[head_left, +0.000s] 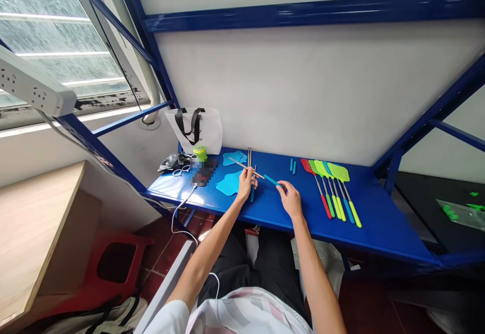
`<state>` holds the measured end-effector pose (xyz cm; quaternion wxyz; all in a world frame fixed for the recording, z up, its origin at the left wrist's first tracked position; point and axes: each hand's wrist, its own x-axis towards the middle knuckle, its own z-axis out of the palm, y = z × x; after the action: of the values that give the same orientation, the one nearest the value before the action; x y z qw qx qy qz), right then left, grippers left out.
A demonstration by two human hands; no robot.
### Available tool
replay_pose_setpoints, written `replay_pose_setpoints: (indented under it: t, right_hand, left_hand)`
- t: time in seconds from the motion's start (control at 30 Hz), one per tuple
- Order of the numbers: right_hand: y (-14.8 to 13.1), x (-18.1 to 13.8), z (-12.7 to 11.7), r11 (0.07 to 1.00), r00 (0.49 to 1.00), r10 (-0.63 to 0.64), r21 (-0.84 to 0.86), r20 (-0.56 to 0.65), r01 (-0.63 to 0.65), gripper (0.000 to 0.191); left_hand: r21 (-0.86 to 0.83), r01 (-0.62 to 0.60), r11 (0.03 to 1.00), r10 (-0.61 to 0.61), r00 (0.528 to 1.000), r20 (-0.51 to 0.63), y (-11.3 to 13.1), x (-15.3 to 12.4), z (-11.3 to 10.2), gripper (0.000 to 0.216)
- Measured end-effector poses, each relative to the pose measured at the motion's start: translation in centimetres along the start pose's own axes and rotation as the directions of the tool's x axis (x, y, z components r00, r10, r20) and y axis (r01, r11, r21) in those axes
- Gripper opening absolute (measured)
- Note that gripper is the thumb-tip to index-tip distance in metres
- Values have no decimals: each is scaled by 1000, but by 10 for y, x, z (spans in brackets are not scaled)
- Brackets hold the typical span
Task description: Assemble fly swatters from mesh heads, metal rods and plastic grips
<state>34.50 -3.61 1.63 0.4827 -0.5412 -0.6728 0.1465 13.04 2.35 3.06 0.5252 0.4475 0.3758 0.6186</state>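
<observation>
Head: right grip clamped on blue handle, near end; left grip on rod, apparently mid-length.

No text is readable; the dark lettering on the white bag is too small.

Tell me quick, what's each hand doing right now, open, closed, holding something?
Left hand: closed, holding a thin metal rod.
Right hand: closed, holding a blue handle near one end.
</observation>
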Motion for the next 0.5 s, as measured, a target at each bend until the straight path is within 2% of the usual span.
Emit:
replay_pose_setpoints:
  t: [0.17,0.27,0.5]
  right_hand:
    - [0,0,-3,1000,1000,-2,-30,-28,1,49]
    - [-3,0,-6,999,1000,18,-51,1,-18,53]
    - [-13,0,-11,995,997,62,-87,47,-57,64]
  left_hand:
    - [27,-22,999,22,1000,3,-1,2,-1,65]
    - [56,-15,998,16,1000,-24,1,2,-3,64]
    - [149,24,989,-28,999,28,5,-1,-1,67]
